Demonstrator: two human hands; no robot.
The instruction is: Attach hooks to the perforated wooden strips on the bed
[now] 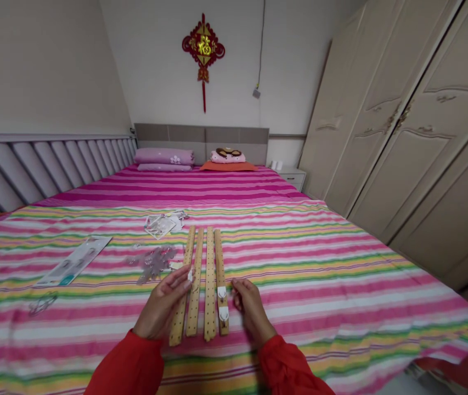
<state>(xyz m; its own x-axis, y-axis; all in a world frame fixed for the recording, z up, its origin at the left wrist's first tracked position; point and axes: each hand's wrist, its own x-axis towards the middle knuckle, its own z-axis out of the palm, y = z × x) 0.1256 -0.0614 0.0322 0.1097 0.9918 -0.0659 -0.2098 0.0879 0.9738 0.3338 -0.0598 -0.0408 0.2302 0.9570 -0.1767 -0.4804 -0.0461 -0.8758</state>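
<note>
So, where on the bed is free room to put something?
Free: the sheet right of the wooden strips, and beyond them toward the pillows. Crowded: left of the strips, with packets and loose hooks.

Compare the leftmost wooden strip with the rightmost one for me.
The rightmost strip carries two white clips near its near end; the leftmost strip shows none plainly fixed on it. The leftmost strip slants, its far end leaning toward the others, while the rightmost strip lies almost straight. The left hand lies over the leftmost strip; the right hand sits just beside the rightmost strip. Both are pale wood, peg-holed and alike in length.
</note>
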